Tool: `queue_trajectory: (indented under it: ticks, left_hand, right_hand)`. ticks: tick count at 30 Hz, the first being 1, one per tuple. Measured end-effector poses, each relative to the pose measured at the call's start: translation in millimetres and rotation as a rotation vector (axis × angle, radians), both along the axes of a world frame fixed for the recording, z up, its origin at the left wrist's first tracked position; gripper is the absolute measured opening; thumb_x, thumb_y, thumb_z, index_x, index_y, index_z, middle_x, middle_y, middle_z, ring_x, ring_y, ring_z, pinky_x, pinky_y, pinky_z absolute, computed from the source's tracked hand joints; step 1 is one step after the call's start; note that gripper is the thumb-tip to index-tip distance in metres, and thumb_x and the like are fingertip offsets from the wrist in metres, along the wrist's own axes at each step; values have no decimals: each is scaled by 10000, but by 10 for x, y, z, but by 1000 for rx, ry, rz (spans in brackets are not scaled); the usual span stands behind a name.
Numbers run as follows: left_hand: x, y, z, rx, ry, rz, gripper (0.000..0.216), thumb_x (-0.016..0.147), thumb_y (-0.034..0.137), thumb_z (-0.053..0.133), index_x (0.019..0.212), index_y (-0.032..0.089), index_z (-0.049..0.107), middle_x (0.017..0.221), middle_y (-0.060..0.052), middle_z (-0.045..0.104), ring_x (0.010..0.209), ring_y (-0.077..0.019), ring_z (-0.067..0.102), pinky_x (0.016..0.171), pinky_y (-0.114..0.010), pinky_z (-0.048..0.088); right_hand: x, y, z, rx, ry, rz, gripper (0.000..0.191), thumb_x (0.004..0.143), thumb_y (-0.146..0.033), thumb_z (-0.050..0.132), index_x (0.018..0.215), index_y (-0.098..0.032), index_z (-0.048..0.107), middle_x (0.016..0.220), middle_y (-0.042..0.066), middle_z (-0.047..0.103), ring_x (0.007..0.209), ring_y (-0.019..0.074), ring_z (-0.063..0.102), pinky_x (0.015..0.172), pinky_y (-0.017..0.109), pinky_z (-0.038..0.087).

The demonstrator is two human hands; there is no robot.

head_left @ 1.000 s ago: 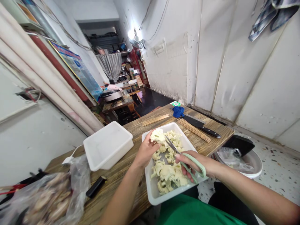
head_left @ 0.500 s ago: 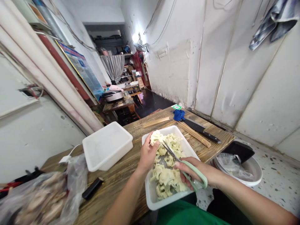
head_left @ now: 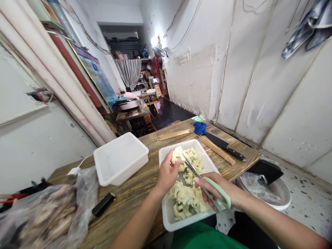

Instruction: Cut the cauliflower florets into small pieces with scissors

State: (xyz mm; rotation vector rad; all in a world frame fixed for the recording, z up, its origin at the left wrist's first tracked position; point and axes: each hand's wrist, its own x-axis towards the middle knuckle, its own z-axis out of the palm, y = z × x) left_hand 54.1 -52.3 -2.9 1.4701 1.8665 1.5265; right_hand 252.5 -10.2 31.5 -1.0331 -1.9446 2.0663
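My left hand (head_left: 167,173) is closed on a cauliflower floret (head_left: 177,154), holding it over the white tray (head_left: 168,214) of cut cauliflower pieces (head_left: 187,195). My right hand (head_left: 215,188) grips pale green scissors (head_left: 207,183), fingers through the handle loops. The blades point up and left, their tips touching the floret.
A second white tub (head_left: 120,162) stands left of the tray on the wooden table (head_left: 135,193). Bamboo skewers (head_left: 216,149), a cleaver (head_left: 225,145) and a blue cloth (head_left: 200,127) lie at the far side. A plastic bag (head_left: 49,218) and a black lighter (head_left: 103,204) are left. A basin (head_left: 275,190) sits right.
The left hand lowered the floret slightly toward the tray and the scissors followed it. The view shifted a little to the right.
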Motion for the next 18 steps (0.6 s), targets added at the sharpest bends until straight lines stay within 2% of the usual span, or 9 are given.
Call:
queue_trajectory:
  ticks: [6, 9, 12, 14, 16, 18]
  left_hand:
    - [-33, 72, -73, -5, -102, -8, 523, 809, 343, 608, 1300, 179, 536, 1233, -97, 622, 1109, -237, 579, 991, -340, 417]
    - [-100, 141, -111, 15, -307, -53, 526, 808, 379, 607, 1299, 205, 530, 1236, -90, 618, 1076, -226, 592, 943, -344, 455]
    - [-182, 179, -110, -5, -552, -95, 495, 780, 404, 629, 1229, 201, 574, 1216, -90, 627, 1043, -210, 602, 886, -326, 485]
    - [-208, 178, -105, -3, -640, -93, 471, 749, 411, 655, 1159, 183, 613, 1168, -90, 651, 1016, -201, 611, 865, -309, 490]
    - [-181, 166, -105, 23, -674, -106, 472, 735, 406, 672, 1145, 178, 621, 1151, -89, 660, 1013, -201, 616, 871, -310, 490]
    - [-100, 149, -106, 52, -653, -126, 491, 748, 390, 672, 1191, 190, 602, 1190, -88, 646, 1043, -211, 611, 895, -326, 485]
  right_hand:
    - [-93, 32, -59, 24, -81, -15, 534, 650, -691, 638, 738, -177, 521, 429, -46, 501, 298, 88, 416, 258, 186, 339]
    - [-97, 102, -104, 29, -71, -29, 512, 664, -672, 644, 741, -180, 529, 395, -61, 461, 293, 85, 395, 252, 179, 325]
    - [12, 166, -96, -19, 25, 47, 486, 708, -645, 625, 794, -171, 558, 450, -57, 497, 316, 79, 409, 282, 181, 349]
    - [99, 184, -57, -52, 81, 88, 487, 740, -646, 589, 828, -168, 561, 490, -54, 512, 331, 75, 416, 308, 187, 357]
    - [123, 188, -25, 9, 153, 78, 461, 763, -621, 581, 831, -167, 551, 558, -37, 552, 395, 82, 479, 384, 197, 400]
    - [46, 193, -33, 130, 226, -8, 416, 751, -567, 633, 825, -171, 530, 622, -20, 584, 507, 105, 558, 488, 215, 444]
